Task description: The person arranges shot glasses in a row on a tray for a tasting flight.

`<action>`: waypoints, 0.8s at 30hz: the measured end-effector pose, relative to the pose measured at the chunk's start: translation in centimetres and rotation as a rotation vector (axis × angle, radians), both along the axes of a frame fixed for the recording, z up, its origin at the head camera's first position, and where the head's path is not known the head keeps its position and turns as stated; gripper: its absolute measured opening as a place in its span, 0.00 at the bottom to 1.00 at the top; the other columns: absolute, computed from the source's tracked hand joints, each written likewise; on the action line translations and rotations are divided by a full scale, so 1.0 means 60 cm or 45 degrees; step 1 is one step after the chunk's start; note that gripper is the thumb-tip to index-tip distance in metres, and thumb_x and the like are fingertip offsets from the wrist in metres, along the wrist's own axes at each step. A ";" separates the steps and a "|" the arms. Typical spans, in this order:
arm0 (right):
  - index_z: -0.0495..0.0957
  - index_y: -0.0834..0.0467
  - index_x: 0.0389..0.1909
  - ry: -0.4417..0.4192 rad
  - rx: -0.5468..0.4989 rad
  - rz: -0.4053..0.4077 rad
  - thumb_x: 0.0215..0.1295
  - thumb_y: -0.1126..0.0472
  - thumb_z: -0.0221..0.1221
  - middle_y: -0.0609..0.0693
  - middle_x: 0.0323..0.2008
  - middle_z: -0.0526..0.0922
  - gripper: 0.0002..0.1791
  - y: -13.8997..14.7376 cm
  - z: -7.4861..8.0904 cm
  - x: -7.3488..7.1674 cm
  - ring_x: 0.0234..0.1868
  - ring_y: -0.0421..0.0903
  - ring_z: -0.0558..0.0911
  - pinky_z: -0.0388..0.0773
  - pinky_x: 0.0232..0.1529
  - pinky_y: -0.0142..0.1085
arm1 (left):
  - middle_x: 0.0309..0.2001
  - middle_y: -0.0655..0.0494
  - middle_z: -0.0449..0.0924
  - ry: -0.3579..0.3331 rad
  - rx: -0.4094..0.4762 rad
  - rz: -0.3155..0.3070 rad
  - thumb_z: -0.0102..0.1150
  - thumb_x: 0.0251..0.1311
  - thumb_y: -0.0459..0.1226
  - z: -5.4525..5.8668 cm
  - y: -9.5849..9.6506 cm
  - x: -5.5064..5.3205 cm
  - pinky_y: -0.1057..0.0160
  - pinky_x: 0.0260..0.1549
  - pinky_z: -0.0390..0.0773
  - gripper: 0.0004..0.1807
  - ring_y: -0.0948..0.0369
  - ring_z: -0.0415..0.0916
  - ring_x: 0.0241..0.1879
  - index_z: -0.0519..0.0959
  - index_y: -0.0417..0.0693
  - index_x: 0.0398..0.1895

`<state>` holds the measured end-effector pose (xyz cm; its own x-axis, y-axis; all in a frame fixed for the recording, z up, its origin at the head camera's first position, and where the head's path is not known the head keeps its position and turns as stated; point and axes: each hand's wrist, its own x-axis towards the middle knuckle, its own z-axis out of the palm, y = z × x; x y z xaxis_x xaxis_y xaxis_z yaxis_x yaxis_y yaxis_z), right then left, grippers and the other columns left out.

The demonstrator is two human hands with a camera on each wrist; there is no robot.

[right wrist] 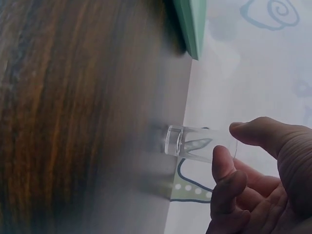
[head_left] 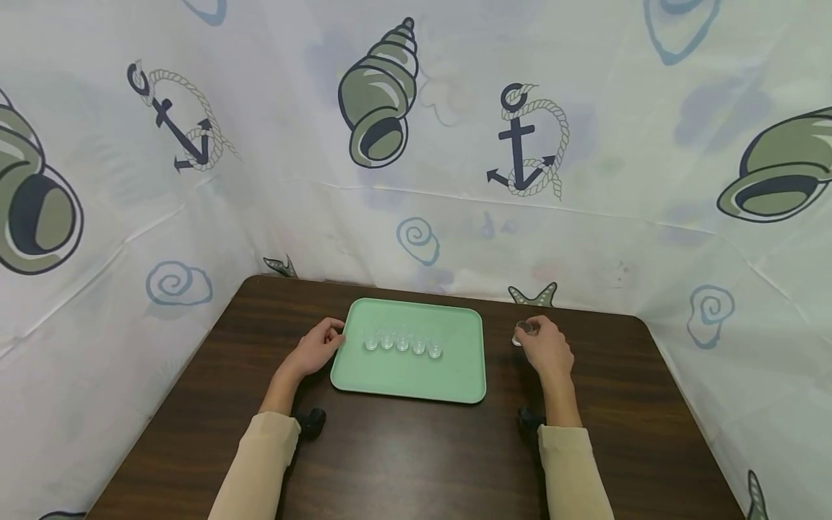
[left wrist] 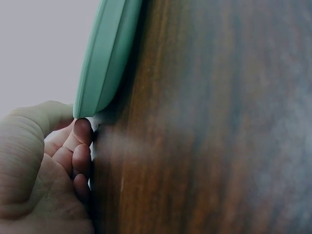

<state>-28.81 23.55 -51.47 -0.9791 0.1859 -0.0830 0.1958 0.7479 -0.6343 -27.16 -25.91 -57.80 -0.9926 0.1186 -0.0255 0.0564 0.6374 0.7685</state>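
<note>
A pale green tray (head_left: 408, 381) lies on the dark wooden table, with several small clear shot glasses (head_left: 403, 344) lined up across its middle. At the tray's left rim, my left hand (head_left: 315, 349) pinches the edge. In the left wrist view, the thumb lies on the rim and the curled fingers (left wrist: 82, 158) sit under it. Off to the tray's right, my right hand (head_left: 547, 351) grips another clear shot glass (right wrist: 196, 142) near its mouth between thumb and fingers. That glass is upright, its thick base close to the tabletop.
The brown table (head_left: 403, 462) has rounded far corners and ends at a white curtain (head_left: 455, 238) printed with shells, anchors and starfish. Dark wrist mounts (head_left: 312, 423) sit under both forearms, next to the cream sleeves (head_left: 255, 466).
</note>
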 end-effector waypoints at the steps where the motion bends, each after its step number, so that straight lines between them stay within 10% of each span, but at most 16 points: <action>1: 0.76 0.57 0.71 0.004 -0.003 0.003 0.77 0.44 0.58 0.59 0.53 0.87 0.30 0.000 0.001 0.000 0.40 0.55 0.85 0.75 0.35 0.48 | 0.42 0.52 0.77 0.004 -0.003 0.002 0.52 0.83 0.45 0.003 0.002 0.002 0.55 0.45 0.68 0.22 0.58 0.72 0.37 0.73 0.42 0.69; 24: 0.81 0.55 0.66 0.118 -0.133 0.098 0.77 0.42 0.59 0.57 0.49 0.86 0.28 -0.034 0.016 0.025 0.35 0.51 0.80 0.70 0.29 0.41 | 0.43 0.50 0.77 -0.002 -0.015 0.027 0.51 0.84 0.43 0.019 0.011 0.012 0.57 0.43 0.69 0.21 0.57 0.72 0.39 0.72 0.39 0.70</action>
<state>-27.33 21.50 -50.51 -0.9944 0.1051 -0.0067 0.0776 0.6876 -0.7219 -26.44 -25.24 -56.65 -0.9948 0.0974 -0.0287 0.0415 0.6472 0.7612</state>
